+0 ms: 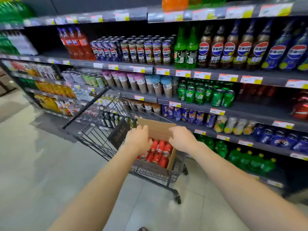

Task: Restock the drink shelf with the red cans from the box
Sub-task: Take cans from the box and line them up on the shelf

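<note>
An open cardboard box (156,126) sits in a dark wire shopping cart (103,139) in front of the drink shelves. Several red cans (160,151) lie packed inside it. My left hand (138,140) reaches down into the left side of the box, fingers curled over the cans; whether it grips one is hidden. My right hand (182,139) rests on the box's right side near the flap, fingers bent downward. A shelf (250,109) to the right holds green cans and, at its far right, some red cans (300,105) with bare dark space between them.
Tall shelves of bottles and cans run along the right and back. The cart's handle (86,107) points up to the left. Grey tiled floor (41,155) spreads to the left and behind the cart.
</note>
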A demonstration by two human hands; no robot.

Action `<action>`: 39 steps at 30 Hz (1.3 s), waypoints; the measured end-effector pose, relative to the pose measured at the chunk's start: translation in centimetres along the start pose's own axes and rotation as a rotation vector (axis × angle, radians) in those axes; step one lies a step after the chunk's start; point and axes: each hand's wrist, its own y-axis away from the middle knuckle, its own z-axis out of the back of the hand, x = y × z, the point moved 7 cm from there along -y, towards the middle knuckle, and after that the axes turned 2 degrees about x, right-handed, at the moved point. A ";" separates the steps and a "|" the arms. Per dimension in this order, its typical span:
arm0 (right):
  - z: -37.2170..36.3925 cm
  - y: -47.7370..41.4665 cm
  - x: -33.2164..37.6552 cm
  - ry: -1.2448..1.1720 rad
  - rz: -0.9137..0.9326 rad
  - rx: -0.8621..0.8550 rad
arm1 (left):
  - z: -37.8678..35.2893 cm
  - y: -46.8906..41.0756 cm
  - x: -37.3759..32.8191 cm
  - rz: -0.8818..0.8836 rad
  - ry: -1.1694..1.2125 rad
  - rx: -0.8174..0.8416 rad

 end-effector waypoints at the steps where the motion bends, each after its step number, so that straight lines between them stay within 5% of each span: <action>1: -0.8 -1.1 1.0 -0.005 -0.005 0.012 | -0.5 -0.3 1.6 0.010 0.004 0.011; 16: -14.2 -19.5 5.8 -0.190 -0.281 0.141 | -11.9 -14.8 19.9 0.050 0.214 0.244; 29: -27.9 -36.1 -2.6 -0.337 -0.541 0.384 | -28.8 -30.6 22.7 0.148 0.282 0.598; 39: -39.4 -39.3 -6.7 -0.473 -0.807 0.466 | -39.7 -34.9 23.1 0.208 0.210 0.758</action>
